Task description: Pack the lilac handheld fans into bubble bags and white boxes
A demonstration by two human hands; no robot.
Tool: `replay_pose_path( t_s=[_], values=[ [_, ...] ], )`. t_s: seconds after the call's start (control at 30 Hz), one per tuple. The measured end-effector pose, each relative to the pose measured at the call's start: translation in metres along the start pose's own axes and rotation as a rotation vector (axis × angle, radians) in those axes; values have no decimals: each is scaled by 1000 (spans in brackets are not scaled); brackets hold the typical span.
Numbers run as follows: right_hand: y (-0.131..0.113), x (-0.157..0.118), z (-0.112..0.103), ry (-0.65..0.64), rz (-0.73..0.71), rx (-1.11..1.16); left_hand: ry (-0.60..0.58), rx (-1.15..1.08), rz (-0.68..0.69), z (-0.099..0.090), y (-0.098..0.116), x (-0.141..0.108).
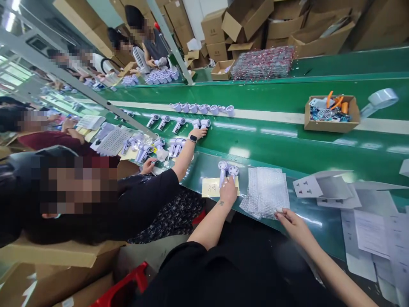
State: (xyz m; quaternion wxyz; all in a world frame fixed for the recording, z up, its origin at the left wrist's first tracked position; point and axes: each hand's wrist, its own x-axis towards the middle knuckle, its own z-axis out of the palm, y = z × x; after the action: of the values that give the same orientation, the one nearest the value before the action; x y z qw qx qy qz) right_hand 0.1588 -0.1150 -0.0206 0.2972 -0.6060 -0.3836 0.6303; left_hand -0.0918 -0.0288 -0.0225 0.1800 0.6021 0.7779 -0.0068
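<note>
Two small lavender handheld fans lie side by side in front of me, a left fan [222, 171] and a right fan [234, 171]. My left hand [228, 191] is closed around the handle of the right fan, its fingers partly hiding it. Under them is a yellow paper slip [210, 187] with handwriting. To the right lies a stack of clear bubble-wrap bags [267, 192]. My right hand [289, 221] pinches the lower right corner of these bags between thumb and fingers.
A co-worker's hand [200, 134] touches fans on the green belt [255, 147] at left. Further right are a cardboard box [332, 124] of parts, a large lavender fan [381, 99] and folded white cartons [338, 192]. A red stool [128, 283] stands below at left.
</note>
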Motion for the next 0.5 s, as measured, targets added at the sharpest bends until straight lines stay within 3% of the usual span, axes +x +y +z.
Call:
replay_pose_path(
  t_s=[0.13, 0.2, 0.27, 0.37, 0.43, 0.5],
  values=[
    [-9, 12, 13, 13, 94, 248, -33, -234, -82, -9, -4, 7],
    [-20, 14, 28, -36, 196, 444, -62, -567, -163, -15, -2, 0],
    [-33, 13, 46, -146, 277, 683, -172, -954, -189, -20, 4, -17],
    [-45, 13, 67, -192, 266, 900, -486, -1244, 21, -22, 19, -47],
    [-45, 9, 66, -37, 233, 921, -648, -1120, 225, -19, 31, -62],
    [-35, -2, 50, 160, 191, 898, -599, -835, 420, -12, 44, -67]
  ],
)
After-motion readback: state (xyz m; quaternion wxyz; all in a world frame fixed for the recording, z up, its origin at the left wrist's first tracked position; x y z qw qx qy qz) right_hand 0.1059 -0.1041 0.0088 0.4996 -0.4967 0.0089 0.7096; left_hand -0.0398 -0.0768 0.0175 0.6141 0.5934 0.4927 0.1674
